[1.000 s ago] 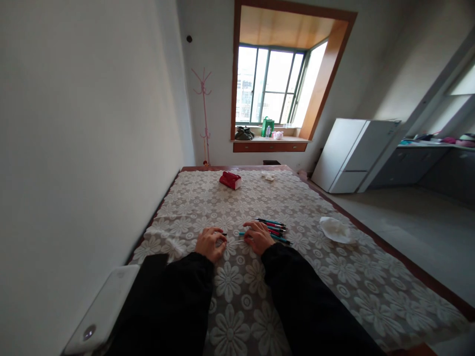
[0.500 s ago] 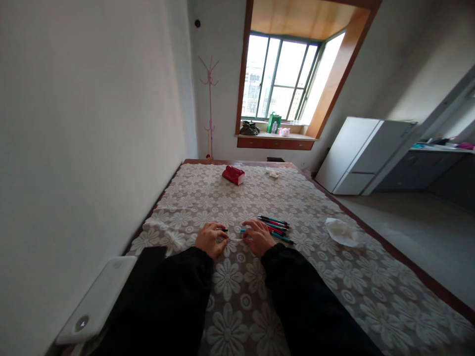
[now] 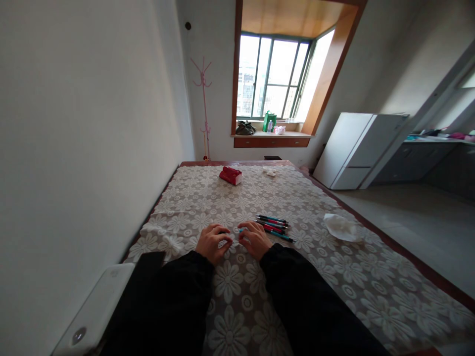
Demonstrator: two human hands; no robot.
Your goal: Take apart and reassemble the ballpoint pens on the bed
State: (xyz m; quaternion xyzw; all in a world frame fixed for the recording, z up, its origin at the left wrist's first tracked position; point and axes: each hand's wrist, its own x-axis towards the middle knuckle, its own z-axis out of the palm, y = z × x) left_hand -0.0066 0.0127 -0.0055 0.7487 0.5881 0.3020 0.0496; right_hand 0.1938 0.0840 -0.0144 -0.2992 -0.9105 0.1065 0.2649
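Note:
My left hand (image 3: 213,243) and my right hand (image 3: 256,240) are close together low over the patterned tablecloth, fingers curled and fingertips a small gap apart. A short dark tip (image 3: 222,232) shows by the left forefinger; the rest of what that hand pinches is hidden. A bit of teal pen (image 3: 241,230) peeks out under the right fingers, most of it covered by the hand. Just beyond the right hand lies a loose row of several pens (image 3: 273,225), in teal, red and black, pointing roughly left to right.
Farther up the tablecloth (image 3: 208,198) lie a red packet (image 3: 230,175) and crumpled white tissue (image 3: 269,171). A white crumpled sheet (image 3: 341,227) is at the right. By my left forearm stand a white device (image 3: 96,301) and a dark flat object (image 3: 148,262). A wall runs along the left side.
The thin whitish piece seen between my fingertips no longer shows. Less of the teal and dark tips is visible. The whole view has shifted slightly.

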